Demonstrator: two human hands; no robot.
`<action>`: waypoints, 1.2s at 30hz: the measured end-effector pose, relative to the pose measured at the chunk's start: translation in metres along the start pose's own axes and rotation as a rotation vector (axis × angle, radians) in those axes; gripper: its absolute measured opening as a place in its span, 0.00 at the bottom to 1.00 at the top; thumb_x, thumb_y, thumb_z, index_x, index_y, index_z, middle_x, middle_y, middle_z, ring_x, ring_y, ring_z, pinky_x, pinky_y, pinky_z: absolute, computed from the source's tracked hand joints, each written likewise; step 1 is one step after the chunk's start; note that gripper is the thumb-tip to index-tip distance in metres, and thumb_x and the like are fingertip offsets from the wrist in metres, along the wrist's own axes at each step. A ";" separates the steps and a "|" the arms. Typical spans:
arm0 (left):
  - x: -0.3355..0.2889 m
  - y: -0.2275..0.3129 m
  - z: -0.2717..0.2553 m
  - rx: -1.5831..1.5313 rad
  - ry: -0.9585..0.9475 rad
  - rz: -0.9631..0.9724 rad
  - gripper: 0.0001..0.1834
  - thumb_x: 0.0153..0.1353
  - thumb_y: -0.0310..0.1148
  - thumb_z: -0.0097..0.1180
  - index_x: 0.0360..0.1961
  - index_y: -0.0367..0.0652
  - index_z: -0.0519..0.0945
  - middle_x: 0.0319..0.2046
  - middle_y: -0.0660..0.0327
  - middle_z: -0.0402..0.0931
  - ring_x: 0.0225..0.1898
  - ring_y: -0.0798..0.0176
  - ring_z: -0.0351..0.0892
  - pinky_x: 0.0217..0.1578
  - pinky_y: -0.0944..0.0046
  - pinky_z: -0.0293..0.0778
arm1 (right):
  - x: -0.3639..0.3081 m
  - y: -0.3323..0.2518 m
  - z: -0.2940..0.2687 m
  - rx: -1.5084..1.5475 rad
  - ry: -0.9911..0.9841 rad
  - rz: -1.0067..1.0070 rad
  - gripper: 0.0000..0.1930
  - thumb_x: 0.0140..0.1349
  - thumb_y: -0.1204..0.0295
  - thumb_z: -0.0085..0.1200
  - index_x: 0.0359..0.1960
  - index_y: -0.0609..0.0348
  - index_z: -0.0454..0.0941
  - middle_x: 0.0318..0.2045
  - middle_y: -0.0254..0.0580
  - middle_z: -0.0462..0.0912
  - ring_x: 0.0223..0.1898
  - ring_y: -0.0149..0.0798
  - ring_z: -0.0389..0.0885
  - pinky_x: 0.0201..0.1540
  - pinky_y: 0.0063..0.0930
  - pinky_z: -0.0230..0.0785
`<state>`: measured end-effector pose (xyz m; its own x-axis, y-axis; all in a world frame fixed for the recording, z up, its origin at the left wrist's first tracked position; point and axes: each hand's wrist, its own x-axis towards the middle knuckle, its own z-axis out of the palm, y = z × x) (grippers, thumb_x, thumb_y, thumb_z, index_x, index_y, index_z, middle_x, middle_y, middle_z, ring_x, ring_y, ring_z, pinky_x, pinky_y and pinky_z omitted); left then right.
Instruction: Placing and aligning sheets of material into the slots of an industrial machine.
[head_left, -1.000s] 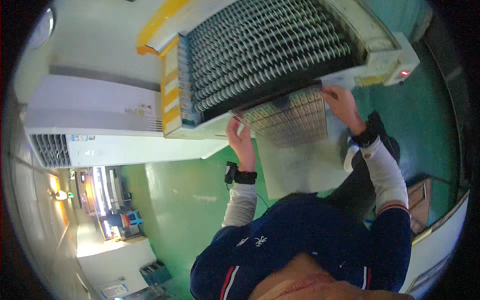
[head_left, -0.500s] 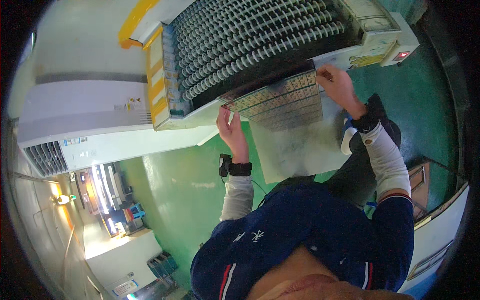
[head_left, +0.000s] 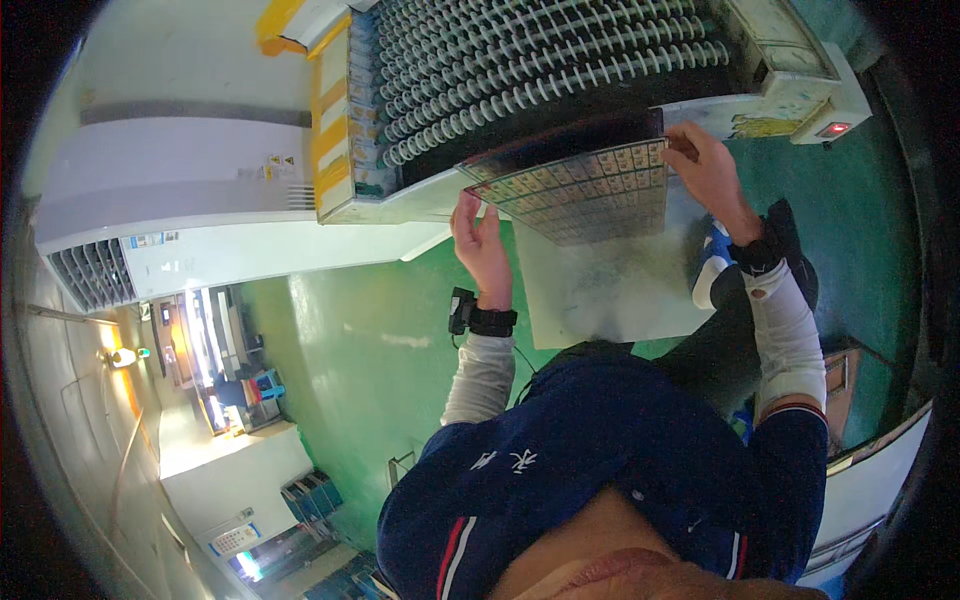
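A thin circuit board panel (head_left: 590, 200), printed with rows of small rectangles, hangs tilted at the machine's near edge. My left hand (head_left: 480, 245) pinches its left corner between thumb and fingertips. The right upper corner is gripped by my right hand (head_left: 708, 180), thumb and fingers closed on its edge. Between the printed face and the machine shows a dark surface (head_left: 580, 142); I cannot tell whether it is a second panel or part of the machine.
Rows of white roller discs (head_left: 540, 80) fill the machine bed beyond the panel. A yellow-and-white striped edge (head_left: 333, 125) bounds it on the left, and a red-lit switch (head_left: 833, 130) sits at right. Below lies a pale grey sheet (head_left: 610, 290) on the green floor, beside a blue-and-white shoe (head_left: 712, 265).
The view has turned slightly, shifting the machine, panel and hands rightward in the picture. More of the dark surface shows above the panel's upper edge. Both hands keep their hold.
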<state>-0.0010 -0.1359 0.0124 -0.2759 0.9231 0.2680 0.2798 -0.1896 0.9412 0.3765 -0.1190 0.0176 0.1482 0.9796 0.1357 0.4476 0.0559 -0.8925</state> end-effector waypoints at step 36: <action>-0.009 0.015 -0.016 -0.229 0.119 -0.241 0.12 0.78 0.34 0.56 0.52 0.34 0.78 0.46 0.58 0.82 0.47 0.65 0.82 0.52 0.58 0.81 | 0.022 -0.047 -0.012 -0.045 -0.561 0.030 0.21 0.63 0.52 0.68 0.33 0.62 0.89 0.24 0.46 0.85 0.25 0.36 0.81 0.32 0.38 0.71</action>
<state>-0.0092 -0.1525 0.0278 -0.4179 0.9075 0.0419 -0.0159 -0.0534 0.9984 0.3696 -0.1023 0.0681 -0.3250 0.9337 -0.1504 0.4893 0.0299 -0.8716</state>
